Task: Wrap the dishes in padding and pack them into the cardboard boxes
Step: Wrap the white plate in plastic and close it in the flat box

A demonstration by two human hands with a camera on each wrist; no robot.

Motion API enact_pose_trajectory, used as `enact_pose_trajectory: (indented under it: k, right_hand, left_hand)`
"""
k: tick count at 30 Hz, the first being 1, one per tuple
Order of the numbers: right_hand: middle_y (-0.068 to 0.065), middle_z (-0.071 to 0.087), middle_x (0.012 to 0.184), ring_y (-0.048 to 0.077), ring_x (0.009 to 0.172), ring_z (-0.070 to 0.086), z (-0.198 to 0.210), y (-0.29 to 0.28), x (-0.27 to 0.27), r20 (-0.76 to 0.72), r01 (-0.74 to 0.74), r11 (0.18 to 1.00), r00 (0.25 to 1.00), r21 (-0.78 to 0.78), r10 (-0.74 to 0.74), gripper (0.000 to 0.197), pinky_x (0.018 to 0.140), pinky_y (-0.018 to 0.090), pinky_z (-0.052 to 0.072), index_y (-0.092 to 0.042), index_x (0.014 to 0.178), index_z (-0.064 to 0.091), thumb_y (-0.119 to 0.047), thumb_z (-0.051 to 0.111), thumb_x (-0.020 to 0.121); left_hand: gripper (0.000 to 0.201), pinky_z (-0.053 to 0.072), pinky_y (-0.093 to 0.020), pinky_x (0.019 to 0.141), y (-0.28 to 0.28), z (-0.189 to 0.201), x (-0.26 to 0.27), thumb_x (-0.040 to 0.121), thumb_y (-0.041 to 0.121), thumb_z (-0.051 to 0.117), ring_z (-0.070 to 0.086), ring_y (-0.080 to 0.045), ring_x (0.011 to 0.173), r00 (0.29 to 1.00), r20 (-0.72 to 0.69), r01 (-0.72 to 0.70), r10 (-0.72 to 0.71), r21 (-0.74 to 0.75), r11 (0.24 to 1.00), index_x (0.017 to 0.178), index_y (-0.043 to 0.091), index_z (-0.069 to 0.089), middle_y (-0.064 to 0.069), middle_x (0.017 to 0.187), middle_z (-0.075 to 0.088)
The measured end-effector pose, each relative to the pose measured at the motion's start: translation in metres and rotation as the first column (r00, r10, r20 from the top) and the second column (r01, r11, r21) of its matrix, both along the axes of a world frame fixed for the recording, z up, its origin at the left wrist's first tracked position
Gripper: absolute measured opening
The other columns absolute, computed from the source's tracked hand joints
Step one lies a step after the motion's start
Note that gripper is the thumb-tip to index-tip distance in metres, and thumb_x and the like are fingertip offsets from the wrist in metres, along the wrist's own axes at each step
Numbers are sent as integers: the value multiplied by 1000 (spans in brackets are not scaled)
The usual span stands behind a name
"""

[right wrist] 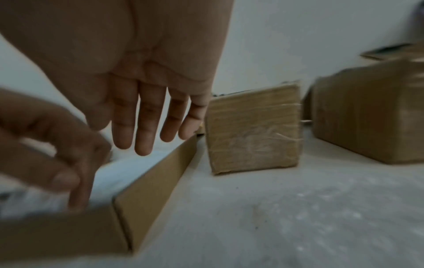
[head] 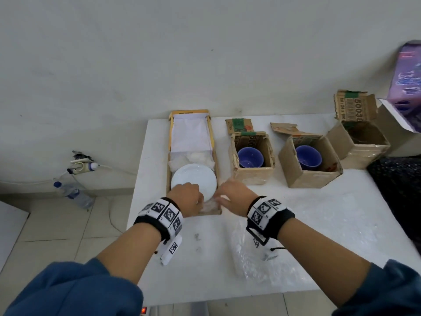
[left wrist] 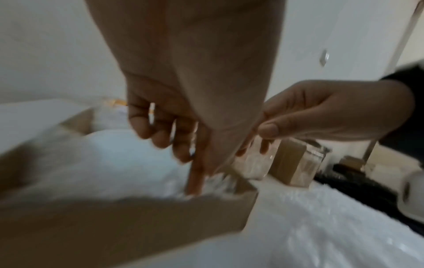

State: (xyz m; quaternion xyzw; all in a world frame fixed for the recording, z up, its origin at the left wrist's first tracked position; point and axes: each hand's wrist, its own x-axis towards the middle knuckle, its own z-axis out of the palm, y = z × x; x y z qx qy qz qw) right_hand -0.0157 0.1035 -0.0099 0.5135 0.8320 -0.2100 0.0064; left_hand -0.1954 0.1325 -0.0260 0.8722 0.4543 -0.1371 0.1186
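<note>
A white plate lies in a long flat cardboard box lined with bubble wrap. My left hand is at the plate's near edge. Its thumb and index finger point down and pinch the wrap in the box's near right corner; its other fingers are curled. My right hand hovers over the box's right wall with its fingers straight, and its fingertips reach the wrap at that corner. Two blue bowls sit unwrapped in small open boxes.
A third open box stands at the back right, beside a purple package. A loose sheet of bubble wrap lies on the white table in front of me. A water bottle lies on the floor to the left.
</note>
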Motion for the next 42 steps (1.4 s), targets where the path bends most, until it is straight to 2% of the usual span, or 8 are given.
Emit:
enact_pose_trajectory:
  k: [4,10,15,23,27,32,37,42]
  right_hand:
    - [4,69,101,14,87,57,26,-17,56,-346,236,972,912,-1,-222,20,81,24,43,-10,102,69,-17,54,93]
    - [2,67,103,14,92,57,24,-59,151,-129,401,909,902,-112,-413,20,80,20,39,-11,103,68,-21,55,92]
    - [7,66,108,21,104,57,-7,-95,198,22,480,856,874,-192,-485,25,84,23,40,-10,105,64,-28,59,90]
    - [10,43,126,26,114,49,-44,-118,204,38,432,868,899,-246,-437,50,98,32,42,-12,127,51,-43,59,88]
    - [11,46,127,26,116,50,-41,-119,205,-2,430,865,895,-259,-446,54,101,32,40,-12,129,51,-51,49,91]
    - [3,67,104,16,90,65,-1,-118,207,-354,436,808,739,-397,-573,59,75,25,48,-21,124,52,-64,48,84]
    - [10,66,87,21,62,66,14,-117,245,-473,513,699,515,-498,-715,37,56,29,55,-10,118,50,-9,65,84]
    - [11,61,78,21,51,62,-7,-126,307,-365,702,530,391,-476,-845,23,56,31,53,-5,104,54,5,49,85]
  left_hand:
    - [34,41,-34,88,-6,16,43,98,32,36,57,-24,106,968,-218,-104,123,95,990,104,12,64,-5,111,63]
    - [27,46,-34,81,-55,22,110,93,34,46,59,-26,100,962,108,-256,251,28,966,102,14,61,-6,106,63]
    - [37,49,-31,80,-92,-7,152,88,48,54,61,-21,96,880,123,-425,458,-226,877,92,13,65,-3,99,68]
    - [25,47,-28,72,-111,-24,174,80,42,68,56,-14,82,677,260,-635,688,-267,725,73,25,51,4,87,63]
    - [20,51,-33,76,-112,-10,184,85,34,64,63,-19,82,578,400,-590,711,-398,703,75,19,55,0,83,66]
    - [15,56,-31,78,-111,34,221,91,22,60,69,-17,78,275,509,-254,816,-780,572,90,8,58,-7,91,70]
    - [19,53,-28,80,-111,46,268,97,20,47,67,-14,84,321,556,-104,767,-784,612,101,8,61,-3,96,71]
    - [36,47,-32,91,-104,9,289,85,31,65,56,-21,103,519,544,-492,659,-441,751,114,14,53,-6,115,55]
